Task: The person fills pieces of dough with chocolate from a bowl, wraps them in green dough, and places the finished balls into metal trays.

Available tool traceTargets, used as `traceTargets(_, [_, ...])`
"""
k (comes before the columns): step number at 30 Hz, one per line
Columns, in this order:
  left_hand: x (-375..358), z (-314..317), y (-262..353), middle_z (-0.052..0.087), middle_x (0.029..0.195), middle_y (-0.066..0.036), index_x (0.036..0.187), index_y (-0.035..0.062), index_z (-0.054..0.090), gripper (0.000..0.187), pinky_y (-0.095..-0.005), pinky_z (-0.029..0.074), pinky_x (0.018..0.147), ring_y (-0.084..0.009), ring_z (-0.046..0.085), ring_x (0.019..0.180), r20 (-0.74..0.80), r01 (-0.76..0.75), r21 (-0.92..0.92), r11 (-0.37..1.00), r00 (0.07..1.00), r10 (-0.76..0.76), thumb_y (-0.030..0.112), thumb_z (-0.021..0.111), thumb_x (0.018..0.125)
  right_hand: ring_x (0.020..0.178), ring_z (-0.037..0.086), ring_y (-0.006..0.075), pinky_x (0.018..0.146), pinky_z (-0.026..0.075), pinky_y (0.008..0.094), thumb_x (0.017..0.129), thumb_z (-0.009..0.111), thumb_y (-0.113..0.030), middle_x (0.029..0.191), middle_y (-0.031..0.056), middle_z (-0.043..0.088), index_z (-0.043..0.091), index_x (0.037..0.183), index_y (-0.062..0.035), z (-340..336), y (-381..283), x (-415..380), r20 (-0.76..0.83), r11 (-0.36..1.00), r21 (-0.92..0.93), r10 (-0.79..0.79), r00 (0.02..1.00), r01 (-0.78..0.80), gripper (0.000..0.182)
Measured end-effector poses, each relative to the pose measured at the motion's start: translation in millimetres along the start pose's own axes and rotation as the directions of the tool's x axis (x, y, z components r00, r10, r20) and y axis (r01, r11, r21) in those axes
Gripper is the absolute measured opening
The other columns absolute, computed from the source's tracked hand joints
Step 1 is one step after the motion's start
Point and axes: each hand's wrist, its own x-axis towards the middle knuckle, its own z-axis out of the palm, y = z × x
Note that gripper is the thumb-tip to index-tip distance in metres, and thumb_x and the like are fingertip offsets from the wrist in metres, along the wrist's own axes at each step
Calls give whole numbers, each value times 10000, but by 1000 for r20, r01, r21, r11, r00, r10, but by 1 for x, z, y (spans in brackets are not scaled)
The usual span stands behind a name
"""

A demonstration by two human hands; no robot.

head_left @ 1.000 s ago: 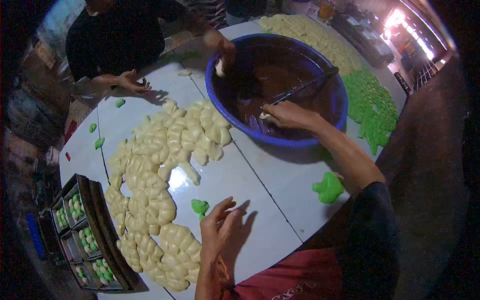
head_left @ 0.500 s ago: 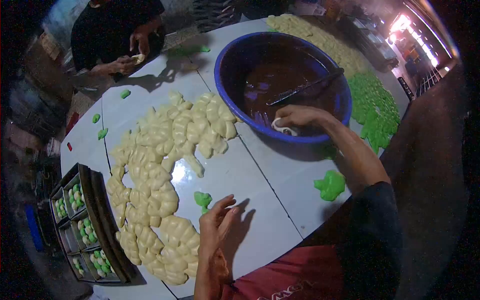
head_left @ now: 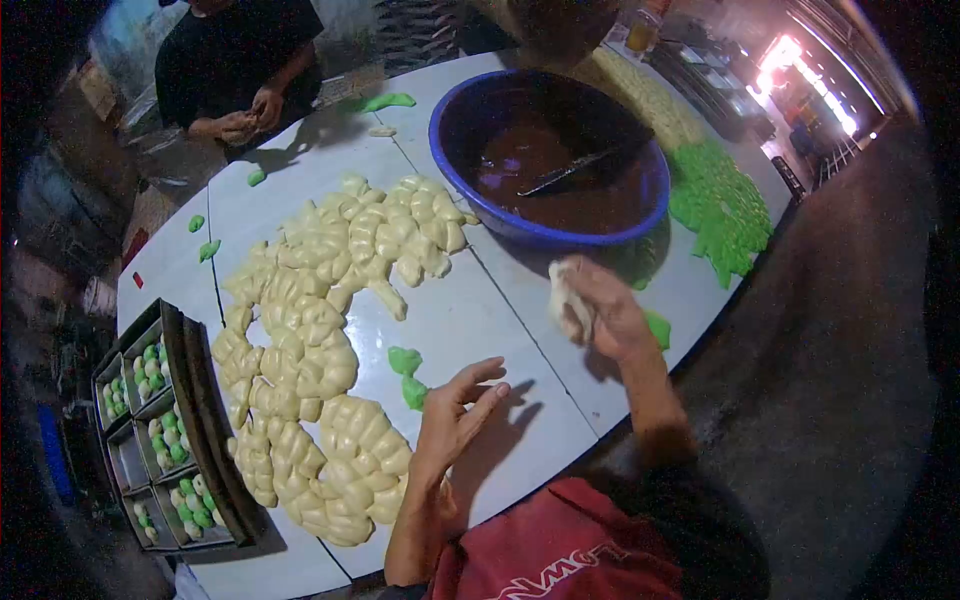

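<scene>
Between the fingers of my right hand [head_left: 612,312] is a piece of pale dough [head_left: 562,300], held above the table just in front of the blue basin. My left hand [head_left: 455,418] rests low over the white table with its fingers apart and nothing in them. Two small lumps of green dough [head_left: 408,372] lie just beyond its fingertips. The blue basin [head_left: 560,232] holds a dark brown mass, with a dark flat-bladed tool [head_left: 570,172] lying in it. Another green lump [head_left: 657,328] shows partly behind my right wrist.
Many cream dough pieces [head_left: 330,340] spread across the table's left half. Green dough pieces [head_left: 720,205] lie right of the basin. Divided trays [head_left: 165,440] with green and white balls stand at the left edge. A co-worker [head_left: 240,80] works across the table.
My right hand has come out of the basin toward me, carrying the pale dough. My left hand has shifted slightly right and up. A dark rounded shape has appeared behind the basin.
</scene>
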Motion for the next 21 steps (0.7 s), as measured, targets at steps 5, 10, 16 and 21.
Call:
traceTargets(5, [-32,-19,-2,674,1219,-141,1324,29,586,426,-338,506,951,-221,636,1131,102,129,61,990,986,-135,196,674,941,703,629,151,560,529,285,1002,583,-236,832,44,602,554,1116,-77,14,70,-74,-301,982,189,68,951,-11,198])
traceTargets(10, [-63,-31,-21,655,1246,-132,1310,8,590,427,-347,485,973,-215,625,1117,166,211,-117,970,968,-190,215,665,944,678,628,115,513,518,263,1012,572,-310,896,32,647,608,1129,-84,21,118,-118,-279,969,244,94,956,-23,257])
traceTargets(16, [-80,-21,-61,637,1254,-143,1298,-39,586,482,-335,466,980,-212,594,1127,186,256,-430,866,964,-193,347,563,1009,925,662,139,726,585,287,1032,540,-264,995,38,656,589,1163,-84,66,152,-114,-253,941,334,37,967,52,228])
traceTargets(21, [-106,-17,-39,652,1120,-74,1187,-3,633,440,-324,484,915,-162,590,953,269,393,-792,467,912,-311,387,493,1040,807,655,206,684,554,335,1048,487,-297,986,104,642,510,1238,-79,111,173,-97,-258,948,317,73,963,13,290])
